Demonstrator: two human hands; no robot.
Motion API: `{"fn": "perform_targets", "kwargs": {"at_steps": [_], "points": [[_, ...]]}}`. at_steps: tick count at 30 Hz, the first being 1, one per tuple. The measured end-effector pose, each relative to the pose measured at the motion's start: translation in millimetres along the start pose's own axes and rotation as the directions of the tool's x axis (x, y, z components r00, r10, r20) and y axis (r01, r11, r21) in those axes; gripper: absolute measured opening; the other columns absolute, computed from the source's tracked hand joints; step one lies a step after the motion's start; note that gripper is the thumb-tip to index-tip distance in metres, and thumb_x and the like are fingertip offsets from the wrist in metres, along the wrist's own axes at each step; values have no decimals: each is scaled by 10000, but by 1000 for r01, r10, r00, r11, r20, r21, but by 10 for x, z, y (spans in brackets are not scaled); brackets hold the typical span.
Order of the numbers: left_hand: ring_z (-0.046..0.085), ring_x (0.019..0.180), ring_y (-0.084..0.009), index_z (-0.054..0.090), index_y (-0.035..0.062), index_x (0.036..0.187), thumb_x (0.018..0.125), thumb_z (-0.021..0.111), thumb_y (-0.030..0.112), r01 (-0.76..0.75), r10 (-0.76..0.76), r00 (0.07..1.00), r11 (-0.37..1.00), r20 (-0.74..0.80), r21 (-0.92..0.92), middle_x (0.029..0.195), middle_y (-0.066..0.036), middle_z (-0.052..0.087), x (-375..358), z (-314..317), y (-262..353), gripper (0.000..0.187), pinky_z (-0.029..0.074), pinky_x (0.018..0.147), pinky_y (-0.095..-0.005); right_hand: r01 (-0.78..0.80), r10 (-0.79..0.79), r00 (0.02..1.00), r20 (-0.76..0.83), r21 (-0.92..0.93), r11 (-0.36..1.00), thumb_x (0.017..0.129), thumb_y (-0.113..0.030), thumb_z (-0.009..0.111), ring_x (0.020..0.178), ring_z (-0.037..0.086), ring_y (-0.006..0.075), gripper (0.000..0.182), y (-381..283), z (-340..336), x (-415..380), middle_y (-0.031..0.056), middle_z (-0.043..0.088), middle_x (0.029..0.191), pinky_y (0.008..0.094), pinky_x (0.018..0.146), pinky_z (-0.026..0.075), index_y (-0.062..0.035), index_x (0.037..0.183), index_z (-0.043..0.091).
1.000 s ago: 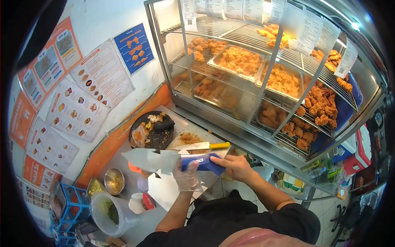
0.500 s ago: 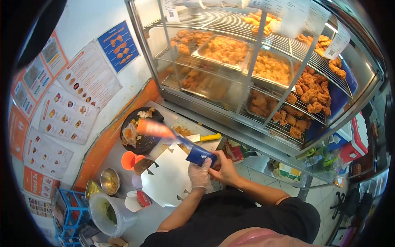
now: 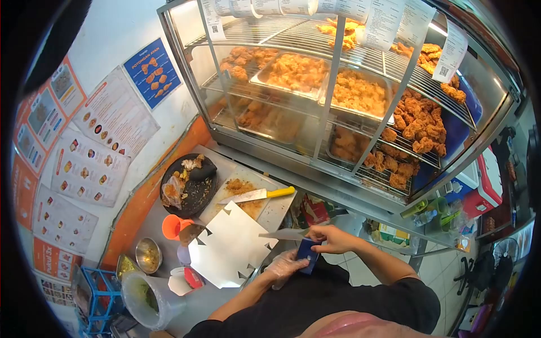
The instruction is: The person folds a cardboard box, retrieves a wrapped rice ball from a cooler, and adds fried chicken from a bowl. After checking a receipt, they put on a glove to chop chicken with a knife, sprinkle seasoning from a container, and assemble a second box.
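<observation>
My left hand (image 3: 284, 265), in a clear plastic glove, grips a blue printed piece of packaging (image 3: 307, 260) close to my body. My bare right hand (image 3: 331, 239) is closed on the upper edge of the same piece. A pale flat strip (image 3: 282, 234) juts leftward from beside my right fingers, over the corner of a flat-laid white cardboard box blank (image 3: 231, 245) with notched corners. Behind the blank, a yellow-handled knife (image 3: 259, 195) rests on a white cutting board (image 3: 274, 209) strewn with crumbs.
A glass display case (image 3: 327, 146) of fried chicken stands behind the counter. To the left are a black stone mortar (image 3: 197, 200) with scraps, an orange cup (image 3: 171, 226), a metal bowl (image 3: 149, 254) and a clear plastic tub (image 3: 147, 304). Paper receipts (image 3: 380, 25) hang above.
The blue packaging, stretched out leftward with an orange end over the board, has come in close to my body and stands more upright. Both hands have shifted right; the pale strip now shows.
</observation>
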State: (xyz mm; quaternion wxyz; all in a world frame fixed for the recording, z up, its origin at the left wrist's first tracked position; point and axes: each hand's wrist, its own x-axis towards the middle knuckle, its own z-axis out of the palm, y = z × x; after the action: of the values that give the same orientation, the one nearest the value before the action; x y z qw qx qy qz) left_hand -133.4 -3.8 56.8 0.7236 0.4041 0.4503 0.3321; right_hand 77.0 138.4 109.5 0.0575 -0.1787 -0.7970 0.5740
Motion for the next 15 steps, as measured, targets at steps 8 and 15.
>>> {"fn": "perform_targets", "kwargs": {"at_steps": [8, 15], "points": [[628, 1044, -114, 33, 91, 1666, 884, 832, 151, 127, -57, 964, 957, -258, 261, 1272, -108, 667, 22, 145, 124, 1119, 504, 936, -280, -87, 38, 993, -114, -460, 884, 873, -229, 770, 1257, 531, 359, 412, -2, -132, -67, 151, 503, 1339, 445, 1039, 474, -197, 1271, 670], [646, 933, -105, 138, 23, 1633, 838, 882, 301, -139, 170, 938, 983, -302, 120, 1053, -76, 725, 231, -61, 77, 1123, 530, 856, -281, 153, -107, 987, 117, -519, 841, 737, -280, 886, 1289, 471, 420, 600, -288, -265, 95, 212, 472, 1373, 486, 1077, 446, -271, 1297, 670]]}}
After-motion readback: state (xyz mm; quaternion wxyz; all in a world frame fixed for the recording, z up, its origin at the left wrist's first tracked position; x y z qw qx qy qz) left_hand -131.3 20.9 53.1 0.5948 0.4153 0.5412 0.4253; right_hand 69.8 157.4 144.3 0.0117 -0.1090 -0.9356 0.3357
